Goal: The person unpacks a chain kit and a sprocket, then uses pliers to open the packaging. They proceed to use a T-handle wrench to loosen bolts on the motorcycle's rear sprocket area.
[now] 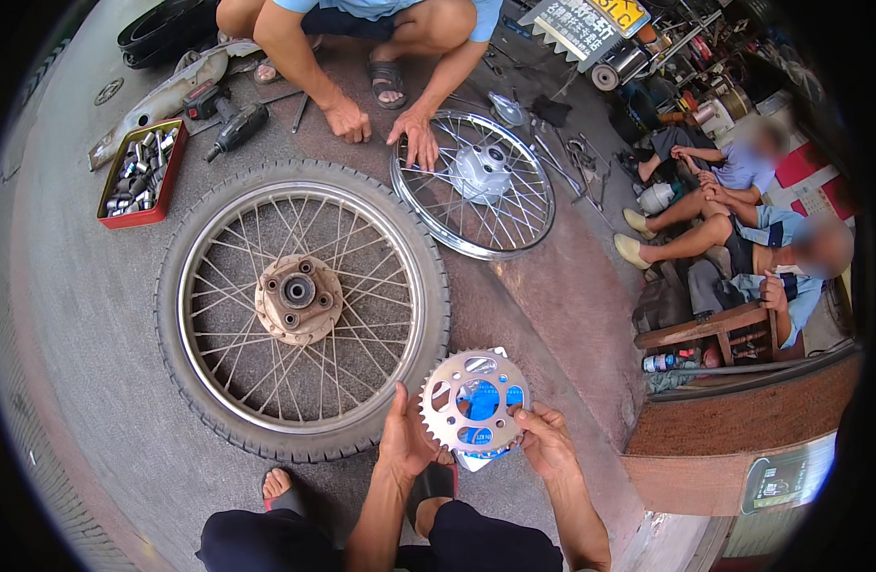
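A silver toothed sprocket (444,414) with a round centre opening and several oval cutouts is held up between my hands. My right hand (549,440) pinches its right edge, thumb on the front face. At the left edge is my left hand (405,440), thumb raised and its fingers partly behind the teeth. Blue and white packaging (471,465) shows beneath the sprocket and through its openings. Just beyond my hands lies a spoked wheel with a black tyre (174,357), flat on the ground. Its brownish hub (299,297) faces up, with several round holes around the centre.
A crouching person's hand (417,136) touches a bare spoked wheel rim (474,255) at the far side. A red tray of sockets (137,221), a power drill (207,99) and an impact wrench (237,131) lie far left. Two people sit at right by a wooden chair (710,326).
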Available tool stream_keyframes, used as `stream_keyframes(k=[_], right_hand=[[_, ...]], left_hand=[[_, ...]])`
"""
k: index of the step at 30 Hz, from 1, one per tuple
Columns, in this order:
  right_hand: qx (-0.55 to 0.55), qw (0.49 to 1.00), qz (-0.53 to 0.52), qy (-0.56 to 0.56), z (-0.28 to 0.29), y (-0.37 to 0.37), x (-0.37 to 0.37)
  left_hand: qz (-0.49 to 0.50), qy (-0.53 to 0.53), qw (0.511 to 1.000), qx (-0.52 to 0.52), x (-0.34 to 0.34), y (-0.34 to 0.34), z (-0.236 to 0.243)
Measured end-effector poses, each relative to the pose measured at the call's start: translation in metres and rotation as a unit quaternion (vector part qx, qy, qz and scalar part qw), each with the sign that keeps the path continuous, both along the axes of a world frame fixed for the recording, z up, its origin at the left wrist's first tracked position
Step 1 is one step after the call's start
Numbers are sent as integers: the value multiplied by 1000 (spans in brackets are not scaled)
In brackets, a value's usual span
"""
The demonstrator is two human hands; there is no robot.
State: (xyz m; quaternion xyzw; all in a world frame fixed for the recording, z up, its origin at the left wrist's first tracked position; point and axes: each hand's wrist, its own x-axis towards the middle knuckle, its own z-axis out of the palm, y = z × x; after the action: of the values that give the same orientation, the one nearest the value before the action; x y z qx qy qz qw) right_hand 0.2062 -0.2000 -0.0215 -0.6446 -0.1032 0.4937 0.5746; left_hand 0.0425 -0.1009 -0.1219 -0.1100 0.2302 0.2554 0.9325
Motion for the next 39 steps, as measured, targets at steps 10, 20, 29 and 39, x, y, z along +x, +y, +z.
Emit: stream_keyframes(k=[10,20,29,39], right_hand=[[187,976,-96,48,-38,220,173],[250,929,-243,121,-120,379,287],[211,970,-57,111,-88,407,255],[-64,961,205,-175,-137,118,181]], left_hand=[[-219,647,480,550,16,-10,-45],[-329,662,490,462,26,3,-47],[-330,665,466,482,27,3,-44],[-367,610,465,526,23,22,-42]])
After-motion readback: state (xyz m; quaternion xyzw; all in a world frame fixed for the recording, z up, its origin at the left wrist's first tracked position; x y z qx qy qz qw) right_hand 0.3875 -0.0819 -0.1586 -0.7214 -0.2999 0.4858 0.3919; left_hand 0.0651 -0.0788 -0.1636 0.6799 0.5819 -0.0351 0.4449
